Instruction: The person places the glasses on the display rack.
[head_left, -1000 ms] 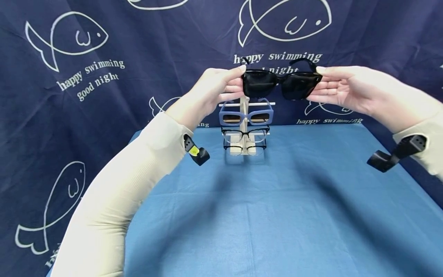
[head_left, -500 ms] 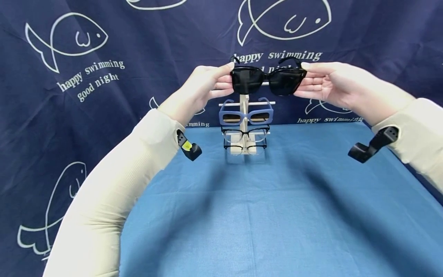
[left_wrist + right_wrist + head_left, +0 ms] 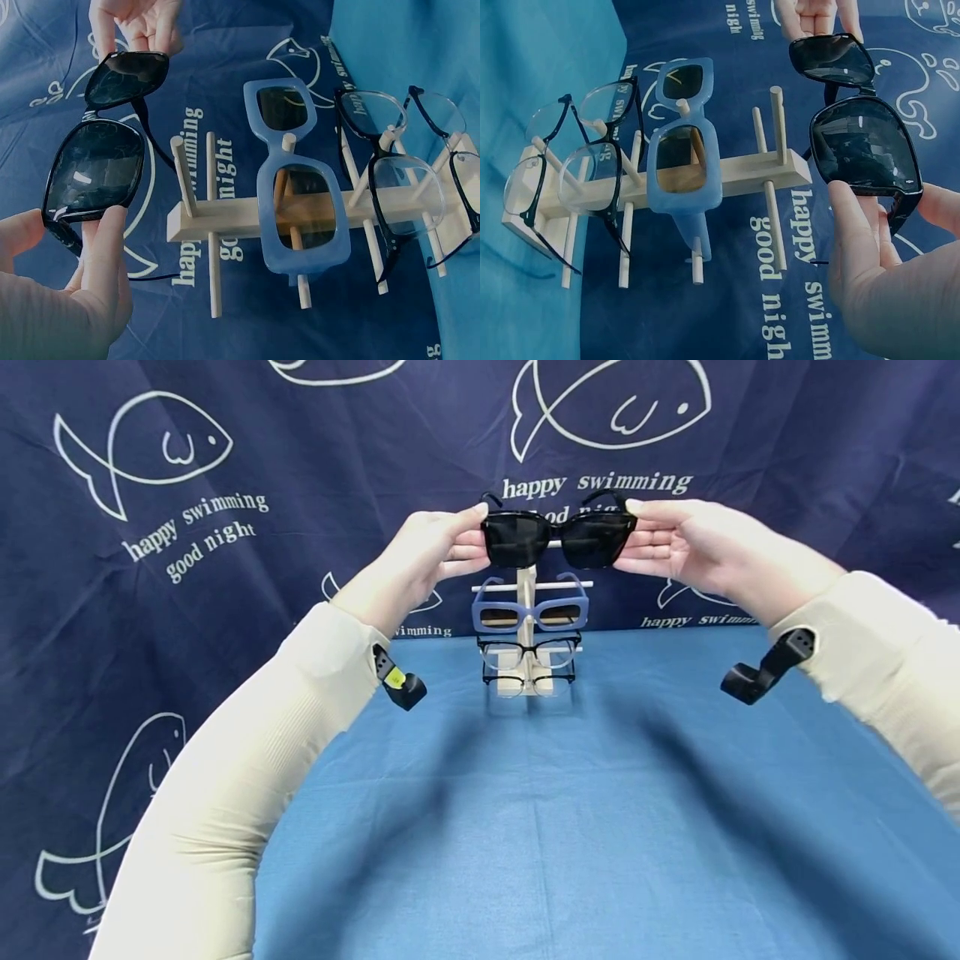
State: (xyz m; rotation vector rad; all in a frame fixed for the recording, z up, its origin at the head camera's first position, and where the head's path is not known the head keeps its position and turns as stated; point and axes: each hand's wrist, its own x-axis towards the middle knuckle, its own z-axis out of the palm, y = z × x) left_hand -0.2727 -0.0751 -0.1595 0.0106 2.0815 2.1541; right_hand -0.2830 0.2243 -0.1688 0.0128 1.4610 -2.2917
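Observation:
Black sunglasses (image 3: 517, 540) with dark lenses are held level between both hands, lenses facing the viewer and arms pointing away. My left hand (image 3: 435, 553) pinches their left end; my right hand (image 3: 697, 547) pinches the right end. In both wrist views, thumb and fingers close on the corners of the frame. The sunglasses are above the top pegs of a pale wooden glasses stand (image 3: 225, 214), apart from it in the wrist views. Blue-framed sunglasses (image 3: 530, 615) hang on the pegs just below.
Lower on the stand hang two pairs of clear-lensed glasses with dark upper frames, an upper pair (image 3: 529, 652) and a lower pair (image 3: 528, 684). The stand is on a blue cloth-covered table (image 3: 480, 827). Behind it hangs a navy curtain (image 3: 315, 468) printed with white fish.
Both hands have carried the black sunglasses leftward, from right of the stand to roughly over its top. The glasses on the stand have stayed in place.

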